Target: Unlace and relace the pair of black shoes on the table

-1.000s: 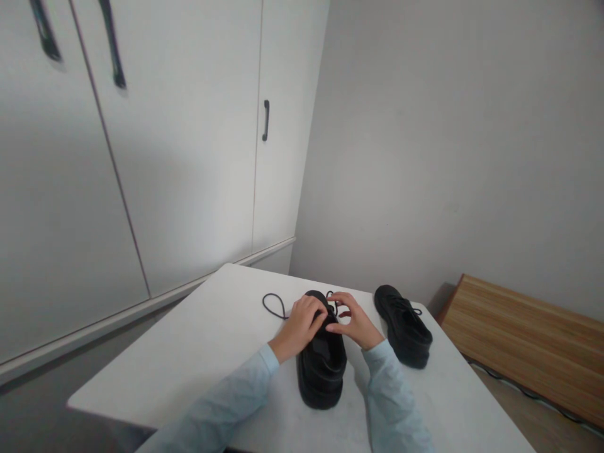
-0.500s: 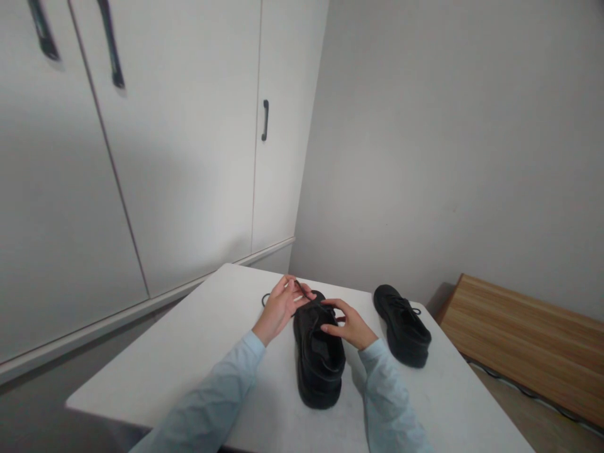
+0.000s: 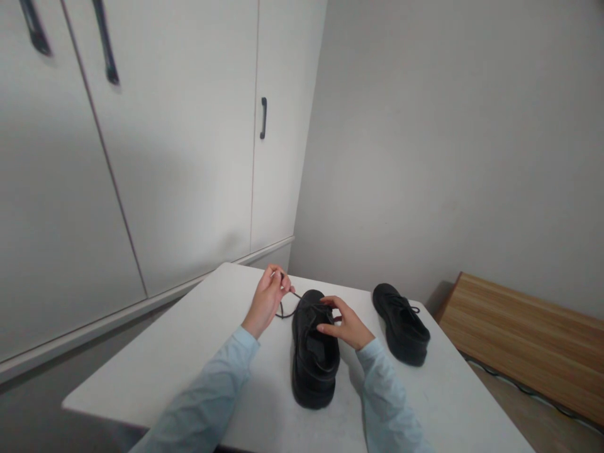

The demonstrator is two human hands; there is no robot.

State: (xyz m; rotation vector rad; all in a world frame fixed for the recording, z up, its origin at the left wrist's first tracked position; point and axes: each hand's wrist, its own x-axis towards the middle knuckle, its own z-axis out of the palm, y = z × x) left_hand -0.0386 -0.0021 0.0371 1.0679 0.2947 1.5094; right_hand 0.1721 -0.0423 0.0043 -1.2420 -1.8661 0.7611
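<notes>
A black lace-up shoe (image 3: pixel 315 371) stands on the white table with its heel toward me and its toe pointing away. My left hand (image 3: pixel 268 299) is up and to the left of the toe, its fingers pinched on a dark shoelace (image 3: pixel 295 294) that stretches back to the shoe. Another stretch of lace loops down onto the table below that hand. On the shoe's right side, my right hand (image 3: pixel 346 324) grips the upper near the eyelets, thumb at the opening and fingers over the front. Its fingertips are partly hidden against the black leather.
A second black shoe (image 3: pixel 403 327), its lace tied, rests at the right of the white table (image 3: pixel 189 371). White cabinets (image 3: pixel 189 157) line the left, a grey wall (image 3: pixel 448 138) rises behind, and a low wooden bench (image 3: pixel 523 340) stands at the right.
My left hand has moved left and slightly up, away from the shoe, drawing the lace out with it. My right hand stays at the shoe's upper.
</notes>
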